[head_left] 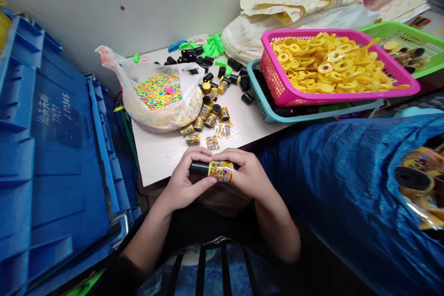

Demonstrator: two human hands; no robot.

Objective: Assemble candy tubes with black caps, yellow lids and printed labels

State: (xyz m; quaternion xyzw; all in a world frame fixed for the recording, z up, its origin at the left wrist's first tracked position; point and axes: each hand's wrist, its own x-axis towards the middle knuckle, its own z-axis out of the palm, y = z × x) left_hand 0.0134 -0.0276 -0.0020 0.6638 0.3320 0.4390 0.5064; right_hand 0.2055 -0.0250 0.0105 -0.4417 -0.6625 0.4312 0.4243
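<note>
Between both hands, just off the front edge of the table [156,164], lies a black plastic tube [199,168] with a yellow printed label [222,171] around its right part. My left hand [189,178] grips the black end, its thumb resting along the label's lower edge. My right hand [248,173] closes around the labelled end, and its fingers hide the tip. Behind the hands, loose label stickers [212,143] lie on the tabletop beside several small labelled cylinders [199,123].
A plastic bag of coloured beads [157,95] sits at the left. A pink basket of yellow plastic parts [274,69] rests on a teal basket [258,97]. Black caps [190,54] and green pieces [213,46] lie at the back. Blue crates [69,138] and a blue sack [333,171] flank me.
</note>
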